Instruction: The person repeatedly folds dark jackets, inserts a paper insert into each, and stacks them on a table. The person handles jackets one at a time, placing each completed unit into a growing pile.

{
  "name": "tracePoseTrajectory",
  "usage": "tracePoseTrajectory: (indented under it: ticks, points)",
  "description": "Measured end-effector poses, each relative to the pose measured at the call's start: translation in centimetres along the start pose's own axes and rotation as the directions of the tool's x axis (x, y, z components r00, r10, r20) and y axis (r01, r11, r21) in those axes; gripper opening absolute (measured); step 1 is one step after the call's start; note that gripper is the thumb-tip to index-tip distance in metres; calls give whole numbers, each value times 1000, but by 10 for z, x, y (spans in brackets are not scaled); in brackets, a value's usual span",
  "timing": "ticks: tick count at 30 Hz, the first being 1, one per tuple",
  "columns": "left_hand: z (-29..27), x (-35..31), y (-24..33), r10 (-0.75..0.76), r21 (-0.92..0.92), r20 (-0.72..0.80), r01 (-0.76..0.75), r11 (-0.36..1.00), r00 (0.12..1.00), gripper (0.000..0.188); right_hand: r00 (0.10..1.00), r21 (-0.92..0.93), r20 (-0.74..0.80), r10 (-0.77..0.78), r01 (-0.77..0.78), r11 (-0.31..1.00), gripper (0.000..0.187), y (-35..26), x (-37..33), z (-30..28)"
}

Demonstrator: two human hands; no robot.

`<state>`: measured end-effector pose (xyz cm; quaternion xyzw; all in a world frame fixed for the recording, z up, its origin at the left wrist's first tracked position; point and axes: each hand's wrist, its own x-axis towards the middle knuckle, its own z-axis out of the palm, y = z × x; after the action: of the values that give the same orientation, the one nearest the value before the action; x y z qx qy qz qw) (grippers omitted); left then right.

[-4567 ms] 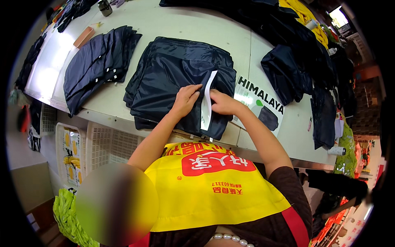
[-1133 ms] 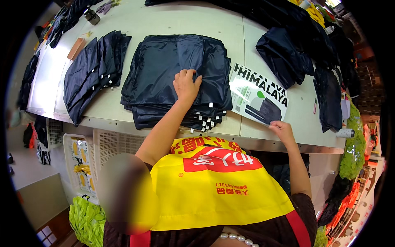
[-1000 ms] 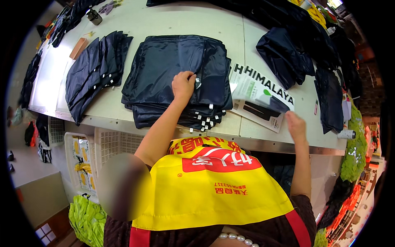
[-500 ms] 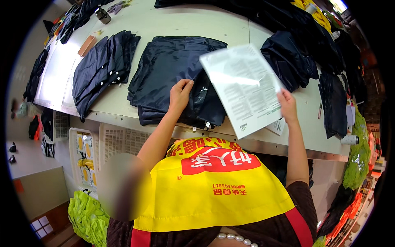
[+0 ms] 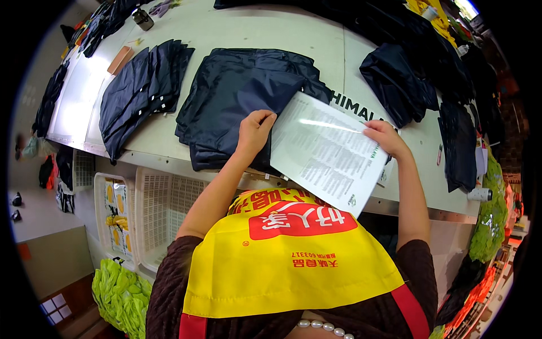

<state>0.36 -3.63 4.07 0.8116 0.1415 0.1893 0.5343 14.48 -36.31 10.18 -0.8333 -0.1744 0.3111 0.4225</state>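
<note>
A stack of folded dark navy garments (image 5: 226, 96) lies on the table in front of me. My left hand (image 5: 257, 134) is closed at the near side of the stack, thumb and fingers pinching the top garment's fabric. My right hand (image 5: 388, 138) grips a glossy clear plastic bag (image 5: 324, 150) with fine print by its right edge. The bag is tilted, its left edge beside my left fingers, its lower corner over the table's front edge. It covers the stack's right part. Under it, another printed bag (image 5: 355, 107) with large dark lettering shows on the table.
More folded dark garments (image 5: 147, 85) fan out at left, near a small tan box (image 5: 119, 60) and a dark bottle (image 5: 142, 20). Bunched dark fabric (image 5: 395, 85) and a narrow pile (image 5: 456, 147) stand right, with a thread spool (image 5: 480, 194). White plastic baskets (image 5: 164, 209) sit below the table edge.
The plastic bag has swung down and left, closer to my left hand, uncovering the lettered bag beneath. My left hand has shifted slightly right, and the top garment's fabric lies differently.
</note>
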Motion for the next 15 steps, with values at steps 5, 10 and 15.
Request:
tracePoseTrajectory:
  ticks: [5, 10, 15]
  points:
    - [6, -7, 5, 97, 102, 95, -107, 989, 991, 15, 993, 27, 110, -41, 38, 999, 26, 1, 67, 28]
    - [14, -8, -2, 159, 78, 162, -173, 982, 974, 15, 945, -185, 98, -312, 326, 927, 29, -34, 125, 82]
    - [12, -4, -24, 161, 138, 113, -176, 975, 981, 15, 959, 97, -112, -262, 272, 957, 28, -35, 142, 89]
